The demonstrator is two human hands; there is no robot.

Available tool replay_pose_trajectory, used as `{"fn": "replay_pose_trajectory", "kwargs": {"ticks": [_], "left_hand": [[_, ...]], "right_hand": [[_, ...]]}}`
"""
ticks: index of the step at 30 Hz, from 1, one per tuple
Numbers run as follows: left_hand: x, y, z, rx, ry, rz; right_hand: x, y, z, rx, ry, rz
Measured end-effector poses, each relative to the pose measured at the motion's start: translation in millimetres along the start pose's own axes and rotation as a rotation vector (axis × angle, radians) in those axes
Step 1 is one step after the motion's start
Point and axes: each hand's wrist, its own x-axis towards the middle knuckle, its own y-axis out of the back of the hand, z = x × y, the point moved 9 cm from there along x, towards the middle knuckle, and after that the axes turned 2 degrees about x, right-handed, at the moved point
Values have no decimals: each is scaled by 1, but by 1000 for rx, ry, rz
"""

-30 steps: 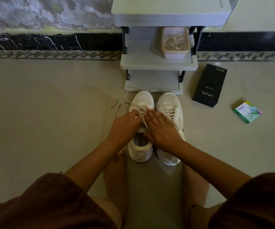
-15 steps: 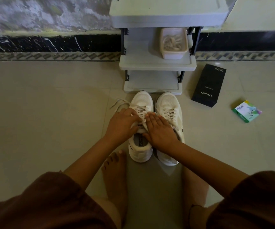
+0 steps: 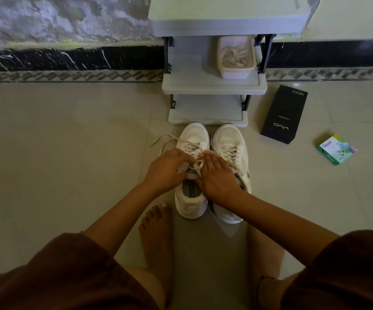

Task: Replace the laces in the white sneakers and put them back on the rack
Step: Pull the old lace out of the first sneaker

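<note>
Here the left hand [image 3: 167, 171] sits at centre frame with its fingers curled, pinching a lace [image 3: 195, 164] at the tongue of a sneaker [image 3: 192, 136]. A small loop of that lace stands up between the two hands, and a loose end trails off over the floor [image 3: 69, 153] to the left. The right hand [image 3: 219, 176] lies just right of it, fingers nearly straight and close together, spread flat across the gap between this sneaker and the other sneaker [image 3: 229, 138]. Its forefinger side is against the loop. Whether its thumb has hold of the lace cannot be told. The two sneakers stand side by side on the floor, toes pointing up the frame and almost touching the foot of the rack [image 3: 212, 87], which stands at upper centre. The sneaker on the right of the frame shows lacing crossed up its front. On the middle shelf of the rack, at its right end, stands a pale tub [image 3: 237, 73] holding a heap of small light pieces, too blurred to identify. The bottom shelf shows only its bare surface. To the right of the rack a black box [image 3: 284, 114] lies flat on the floor, and further right lies a green packet [image 3: 336, 149]. A bare foot [image 3: 156, 222] rests on the floor below the left hand.
</note>
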Motion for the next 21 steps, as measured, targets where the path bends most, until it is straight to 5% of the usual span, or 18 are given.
{"fn": "replay_pose_trajectory", "kwargs": {"ticks": [5,9,12,17,21], "left_hand": [[1,10,15,223,-127,248],[5,24,12,-410,-80,234],[-1,27,11,-547,-65,235],[-3,3,8,191,-59,89],[-1,8,19,275,-86,173]], "right_hand": [[1,-1,0,5,-4,-12],[1,-2,1,-5,-3,-15],[2,-3,1,4,2,0],[1,-1,2,64,-14,26],[1,-2,2,67,-16,12]]}}
